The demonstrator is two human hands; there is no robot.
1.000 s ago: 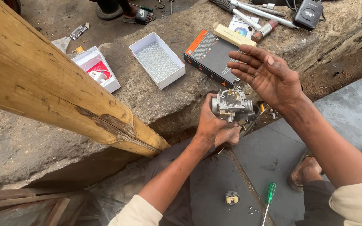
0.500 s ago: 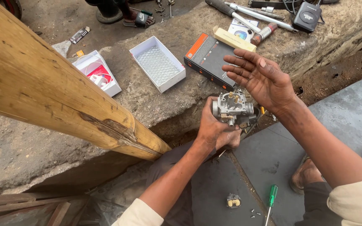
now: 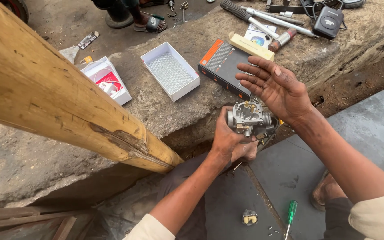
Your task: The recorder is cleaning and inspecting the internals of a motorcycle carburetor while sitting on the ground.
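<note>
Left hand [image 3: 228,141]: bare, no glove, no ring, no watch; dark grime on knuckles and fingers. Cream sleeve behind it, rolled up near elbow, forearm uncovered. Right hand [image 3: 275,86]: bare too, palm smudged with grease, nails short. Cream sleeve far back from wrist, bunched at elbow. Dark trousers below forearms; sandal under right forearm
</note>
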